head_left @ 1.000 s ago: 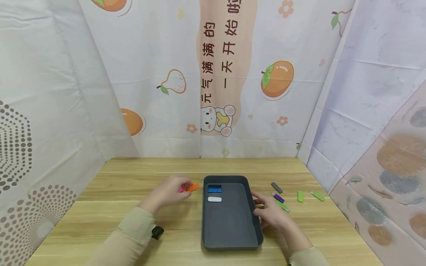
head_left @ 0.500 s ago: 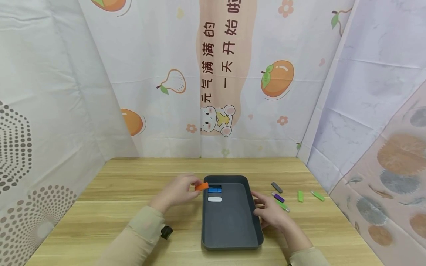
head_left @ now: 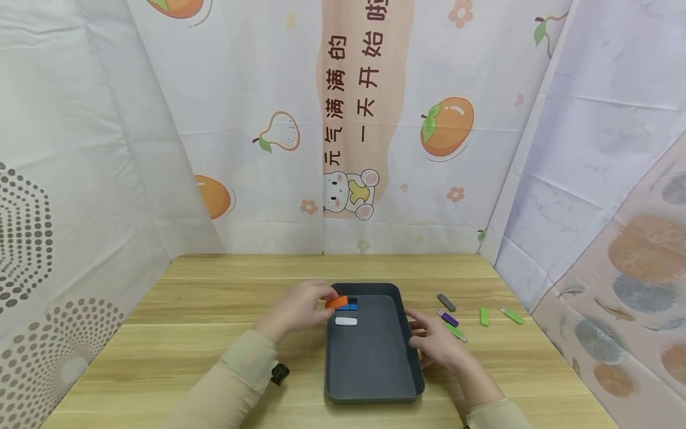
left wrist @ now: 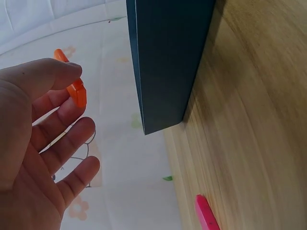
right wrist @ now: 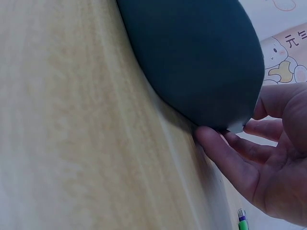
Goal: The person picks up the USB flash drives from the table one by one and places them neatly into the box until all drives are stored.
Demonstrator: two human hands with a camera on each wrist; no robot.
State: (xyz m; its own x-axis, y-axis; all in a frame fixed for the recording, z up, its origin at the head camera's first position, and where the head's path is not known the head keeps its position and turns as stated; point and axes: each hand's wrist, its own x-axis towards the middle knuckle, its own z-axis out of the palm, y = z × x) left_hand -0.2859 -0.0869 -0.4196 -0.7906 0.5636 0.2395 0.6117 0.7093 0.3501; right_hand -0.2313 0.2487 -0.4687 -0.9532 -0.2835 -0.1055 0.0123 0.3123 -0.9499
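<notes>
My left hand [head_left: 301,307] pinches an orange USB stick [head_left: 337,302] between thumb and fingers. It holds the stick above the far left corner of a dark grey tray [head_left: 375,357]. Inside that corner, a black stick [head_left: 352,301], a blue stick [head_left: 348,307], a dark grey stick [head_left: 345,314] and a white stick [head_left: 346,322] lie in a column. A pink stick [left wrist: 207,213] shows on the table below the left hand in the left wrist view. My right hand [head_left: 436,342] rests its fingertips against the outside of the tray's right wall, its thumb [right wrist: 225,158] touching low.
Right of the tray lie a grey stick [head_left: 446,302], a purple stick [head_left: 448,319] and a green stick [head_left: 457,332]. Farther right are another green stick [head_left: 484,316] and a green one with a metal end [head_left: 511,316]. Printed curtains [head_left: 268,196] stand behind the wooden table [head_left: 214,304].
My left hand has carried the orange USB stick rightward from beside the tray to over its far left corner. The right hand and tray have stayed put.
</notes>
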